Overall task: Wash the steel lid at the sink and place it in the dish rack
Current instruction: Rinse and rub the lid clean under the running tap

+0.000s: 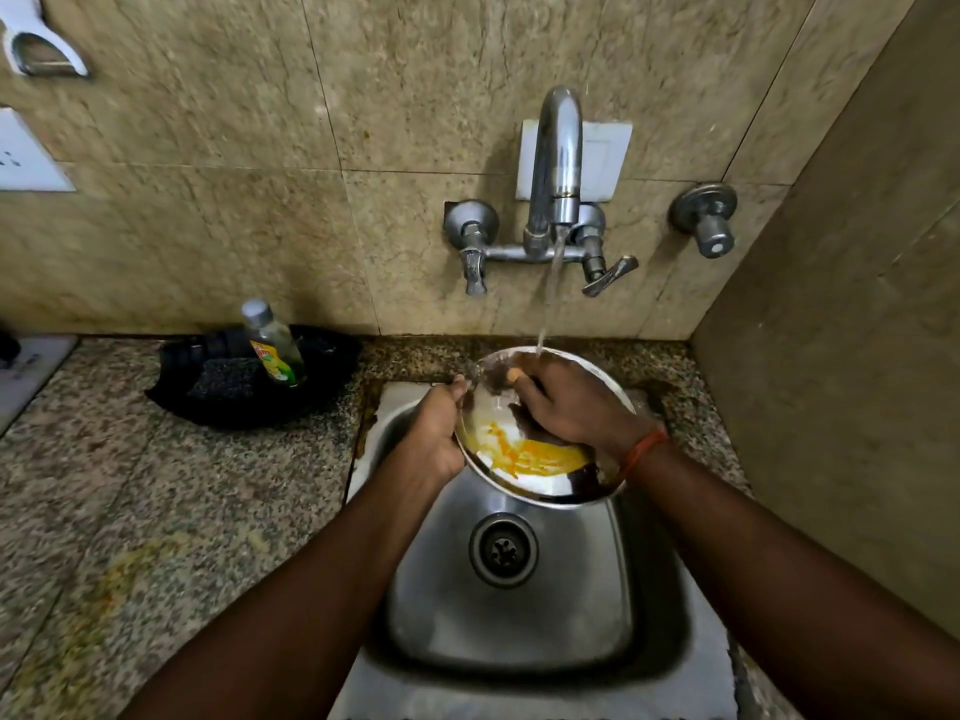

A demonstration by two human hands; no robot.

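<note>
I count one steel lid [540, 480] over the sink [519, 615], two hands on it, one bottle [272, 345] left of the sink, and three wall valves behind it.

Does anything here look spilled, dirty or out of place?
Yes. A yellowish stain lies on the granite counter left of the sink, like spilled food. The steel lid, held by the left hand and right hand, carries yellow residue.

Beige marble-tiled walls [208, 148] above a speckled granite counter [130, 511].
</note>
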